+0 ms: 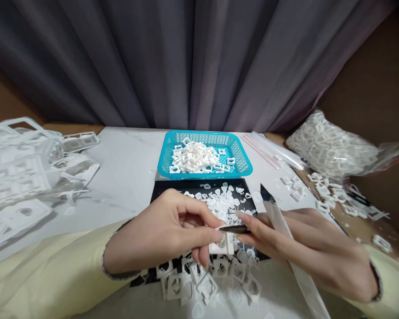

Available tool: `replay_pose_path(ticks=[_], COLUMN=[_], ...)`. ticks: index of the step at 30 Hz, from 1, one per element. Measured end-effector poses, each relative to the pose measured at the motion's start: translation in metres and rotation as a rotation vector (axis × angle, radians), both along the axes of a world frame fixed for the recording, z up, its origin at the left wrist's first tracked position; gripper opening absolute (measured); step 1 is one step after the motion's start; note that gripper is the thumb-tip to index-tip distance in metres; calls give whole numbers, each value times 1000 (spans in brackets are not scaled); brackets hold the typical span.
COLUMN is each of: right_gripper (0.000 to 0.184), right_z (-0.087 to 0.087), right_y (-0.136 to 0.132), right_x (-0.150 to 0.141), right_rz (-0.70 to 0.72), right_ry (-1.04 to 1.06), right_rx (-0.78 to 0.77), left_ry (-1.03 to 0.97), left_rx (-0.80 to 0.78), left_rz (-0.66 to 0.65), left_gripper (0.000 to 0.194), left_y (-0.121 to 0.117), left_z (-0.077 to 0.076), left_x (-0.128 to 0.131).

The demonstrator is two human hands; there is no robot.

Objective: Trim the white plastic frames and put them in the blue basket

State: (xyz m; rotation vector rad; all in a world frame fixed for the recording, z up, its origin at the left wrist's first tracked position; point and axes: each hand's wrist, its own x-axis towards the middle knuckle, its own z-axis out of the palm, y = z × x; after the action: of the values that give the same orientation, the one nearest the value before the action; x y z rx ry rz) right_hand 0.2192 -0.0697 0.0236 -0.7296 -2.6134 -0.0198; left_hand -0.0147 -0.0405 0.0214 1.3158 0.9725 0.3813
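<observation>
Looks like a small workshop nook — marbled desk (pixel 126 164) before grey curtain (pixel 206 62), black mat (pixel 160 189), blue basket (pixel 205 176) and clear bag (pixel 334 144), both holding small white parts (pixel 196 156).

No writing, label, brand or number can be read anywhere. The turquoise basket (pixel 204 176) at twelve o'clock shows no legible wording; the flat clear bag (pixel 274 149) near one o'clock, as the person faces the worktop (pixel 126 153), carries red lines without readable characters.
</observation>
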Motion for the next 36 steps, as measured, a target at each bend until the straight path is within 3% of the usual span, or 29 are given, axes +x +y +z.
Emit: replay_pose_path(ticks=[7,14,18,21,25,32,36], right_gripper=[35,26,18,25,29,19,20], right_z=[4,-1,5,8,5,-5,-9], right_y=[1,-11,-7,0,4,10,12], right_x=[0,-1,-10,-16,-25,-25,-23], right_rz=[-43,-313,-442,-521,-508,-331,-303], right_ry=[-12,168,394,483,509,587,671], right_rx=[91,121,-182,-507,-899,-1090,-1274], left_ry=[-4,4,-23,-86,-137,-193,-260], left_rx=[25,86,94,78,58,-42,-88], left_rz=[-10,25,63,81,113,46,16], left_gripper=[14,18,15,14,11,4,4], left_y=[0,1,3,3,1,8,12], left_z=[-1,-3,-2,0,2,-2,-8], left_x=[-2,-2,2,5,7,6,6])
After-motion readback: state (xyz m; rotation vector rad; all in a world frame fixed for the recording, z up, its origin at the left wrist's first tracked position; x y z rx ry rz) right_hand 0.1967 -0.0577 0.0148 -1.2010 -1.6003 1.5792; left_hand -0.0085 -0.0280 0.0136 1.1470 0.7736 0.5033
